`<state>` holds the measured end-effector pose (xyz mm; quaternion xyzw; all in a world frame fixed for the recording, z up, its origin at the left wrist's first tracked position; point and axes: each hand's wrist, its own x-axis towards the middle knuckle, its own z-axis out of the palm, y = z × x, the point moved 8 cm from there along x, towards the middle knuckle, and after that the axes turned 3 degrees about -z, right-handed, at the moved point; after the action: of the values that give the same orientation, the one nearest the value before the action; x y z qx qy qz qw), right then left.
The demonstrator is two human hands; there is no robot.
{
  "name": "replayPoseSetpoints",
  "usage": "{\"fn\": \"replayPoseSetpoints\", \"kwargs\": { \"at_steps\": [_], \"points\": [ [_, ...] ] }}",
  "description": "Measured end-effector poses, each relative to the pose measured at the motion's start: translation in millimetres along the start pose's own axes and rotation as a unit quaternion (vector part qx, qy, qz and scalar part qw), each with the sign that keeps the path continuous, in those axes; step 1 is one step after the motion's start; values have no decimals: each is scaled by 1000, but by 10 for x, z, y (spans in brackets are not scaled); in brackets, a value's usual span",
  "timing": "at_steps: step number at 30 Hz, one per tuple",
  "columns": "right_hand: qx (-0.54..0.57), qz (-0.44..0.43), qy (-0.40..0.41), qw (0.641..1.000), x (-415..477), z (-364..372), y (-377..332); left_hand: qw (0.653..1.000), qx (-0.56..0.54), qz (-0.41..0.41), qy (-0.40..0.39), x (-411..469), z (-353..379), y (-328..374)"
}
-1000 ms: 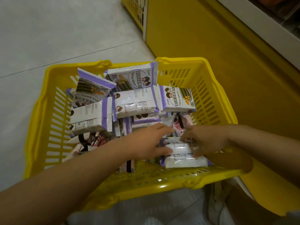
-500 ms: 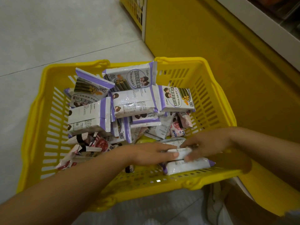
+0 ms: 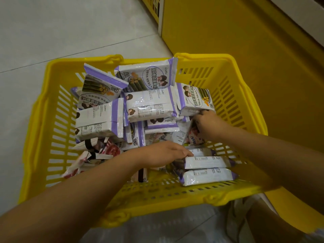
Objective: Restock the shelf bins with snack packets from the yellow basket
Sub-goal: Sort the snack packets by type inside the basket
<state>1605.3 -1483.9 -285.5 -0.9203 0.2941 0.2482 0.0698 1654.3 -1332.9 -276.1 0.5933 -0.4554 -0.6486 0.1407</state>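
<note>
Right hand [image 3: 208,123] has left the near stack and moved up to about 3 o'clock in the yellow basket [image 3: 175,195]. The left hand [image 3: 163,153] stays put at 6 o'clock.

Step in hand: still picking, nothing lifted out yet. The basket is on the floor [image 3: 70,32], loaded with snack packets. The yellow shelf base [image 3: 245,50] is at 1 o'clock, and no bins are in view.

Right hand: fingers curled and dug in under the lower edge of the purple-edged packet [image 3: 194,99], above a small pink packet [image 3: 194,137]. The tips are hidden, so I can't tell if it has hold of anything.

Left hand: fingers near straight, lying on the end of the stacked white packets [image 3: 206,162] at 5 o'clock. It's touching them, with no grip visible.

Next, my read: close on a packet or add it to the stack, clamp the stack between both hands, lift clear of the rim, then turn to the shelf. The wrappers look slick, so a loose stack could slide apart.
</note>
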Motion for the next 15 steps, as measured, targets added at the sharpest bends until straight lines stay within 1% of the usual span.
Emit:
{"fn": "replayPoseSetpoints", "kwargs": {
  "at_steps": [3,8,13,15],
  "points": [
    [101,22,5,995,23,56,7,1000,8,2,6,-1,-14,-4],
    [212,85,-34,973,8,248,89,1000,9,9,2,-55,-29,19],
    [271,113,-49,955,52,397,93,1000,20,8,6,-81,-31,37],
    [274,120,-53,953,55,436,95,1000,19,6,8,-81,-32,36]
  ]
}}
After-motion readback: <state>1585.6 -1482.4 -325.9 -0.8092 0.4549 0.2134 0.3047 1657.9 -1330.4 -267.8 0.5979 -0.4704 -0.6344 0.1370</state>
